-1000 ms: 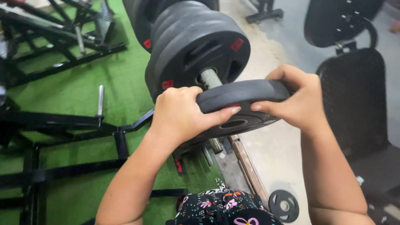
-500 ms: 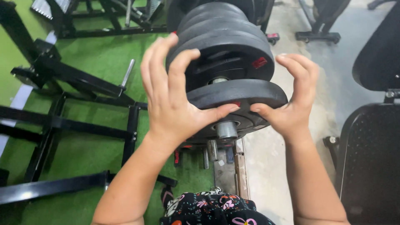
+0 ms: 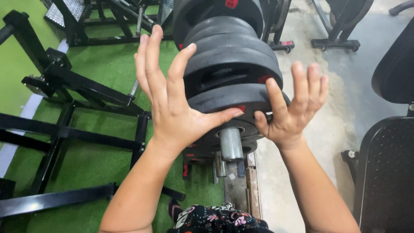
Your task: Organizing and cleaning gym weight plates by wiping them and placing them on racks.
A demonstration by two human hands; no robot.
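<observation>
Centrally in the frame, left hand (image 3: 174,101) and right hand (image 3: 290,110), fingers spread wide, press palms against the outermost round black rubber weight plate (image 3: 233,100) on a steel sleeve (image 3: 230,144)

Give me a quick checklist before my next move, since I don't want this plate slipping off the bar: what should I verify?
1. Nearest plate threaded on the bar sleeve: ok, the sleeve end sticks out past it.
2. Plate flush against the next plate: cannot tell.
3. Left hand placed on the plate: ok, thumb on its face, fingers spread.
4. Right hand placed on the plate: ok, open at the rim.
5. Collar or clip on the sleeve: not ok, none visible.
6. Feet away from under the plates: cannot tell.
</observation>
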